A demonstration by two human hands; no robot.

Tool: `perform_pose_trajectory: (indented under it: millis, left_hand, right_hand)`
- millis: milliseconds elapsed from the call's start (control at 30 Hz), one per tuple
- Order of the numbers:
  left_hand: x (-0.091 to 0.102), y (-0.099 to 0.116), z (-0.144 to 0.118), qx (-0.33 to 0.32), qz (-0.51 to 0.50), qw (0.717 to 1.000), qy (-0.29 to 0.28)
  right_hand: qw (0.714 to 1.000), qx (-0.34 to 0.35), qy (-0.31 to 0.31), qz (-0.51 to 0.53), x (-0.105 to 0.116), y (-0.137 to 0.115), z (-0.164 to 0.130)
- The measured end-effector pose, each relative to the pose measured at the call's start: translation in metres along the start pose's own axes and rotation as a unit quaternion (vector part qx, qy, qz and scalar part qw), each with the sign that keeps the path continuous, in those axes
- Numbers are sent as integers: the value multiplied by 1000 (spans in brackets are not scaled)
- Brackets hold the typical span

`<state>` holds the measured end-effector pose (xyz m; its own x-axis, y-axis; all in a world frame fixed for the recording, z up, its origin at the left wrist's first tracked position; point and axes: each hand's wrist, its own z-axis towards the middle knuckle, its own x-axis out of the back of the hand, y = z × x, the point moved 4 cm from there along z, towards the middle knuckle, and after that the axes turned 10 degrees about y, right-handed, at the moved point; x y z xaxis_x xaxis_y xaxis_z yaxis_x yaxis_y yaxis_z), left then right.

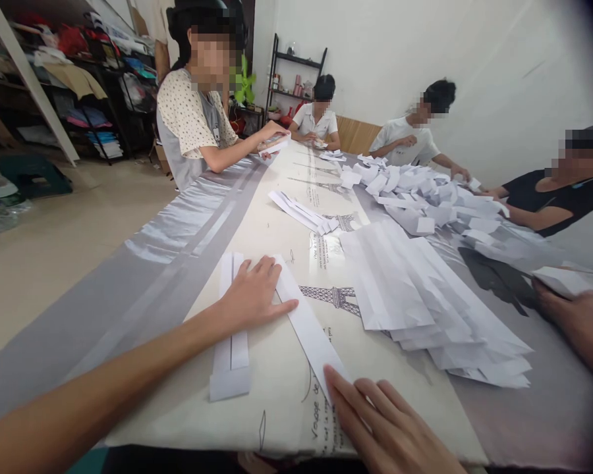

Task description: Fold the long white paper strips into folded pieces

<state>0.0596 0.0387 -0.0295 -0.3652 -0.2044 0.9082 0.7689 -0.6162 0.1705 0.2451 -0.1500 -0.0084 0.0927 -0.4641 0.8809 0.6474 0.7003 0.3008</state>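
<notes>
A long folded white paper strip (312, 329) lies slantwise on the table. My left hand (255, 291) rests flat on its upper end, fingers spread and thumb out to the side. At the strip's lower end, my right hand (388, 424) touches the edge with the index fingertip. Its fingers are stretched out and slightly apart, and its thumb is hidden. Beneath and left of my left hand lies another folded white paper piece (230, 355) with a dark slit down its length and a flap at the near end.
Fanned white paper sheets (410, 289) lie right of my hands. Folded strips (304, 214) sit farther up the printed tablecloth (153, 408). Beyond is a large heap of folded white papers (425, 191). Several people sit around the table; one person's hand (580, 322) holds paper at right.
</notes>
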Motion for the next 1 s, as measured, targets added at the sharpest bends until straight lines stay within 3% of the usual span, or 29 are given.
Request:
perform_pose_trajectory:
  millis: [133, 200, 267, 433, 600, 733, 800, 867, 933, 1000]
  left_hand:
    - [-6, 1, -2, 6, -1, 1000, 1]
    - [-6, 2, -2, 7, -10, 1000, 5]
    - [-4, 3, -1, 6, -17, 1000, 11]
    - [3, 0, 4, 20, -3, 999, 25]
    - [3, -11, 14, 24, -6, 999, 22]
    - [-1, -19, 19, 29, -8, 999, 26]
    - [-2, -20, 21, 32, -10, 999, 27]
    - [-2, -20, 21, 38, -16, 999, 25]
    - [0, -20, 21, 42, -22, 999, 25]
    - [3, -18, 19, 41, -24, 998, 32]
  right_hand:
    - [999, -25, 43, -9, 4, -7, 0]
    - [993, -65, 98, -12, 4, -8, 12]
    - [992, -75, 105, -5, 0, -9, 29]
    - [991, -122, 53, -11, -25, 5, 68]
    - [976, -205, -64, 22, -58, 28, 76]
    - [961, -230, -128, 87, -59, 46, 86]
    - [931, -262, -181, 178, -57, 60, 93]
    - [866, -286, -256, 320, -60, 69, 99]
    - [842, -293, -260, 371, -63, 78, 107]
    - [874, -313, -191, 319, -67, 86, 113]
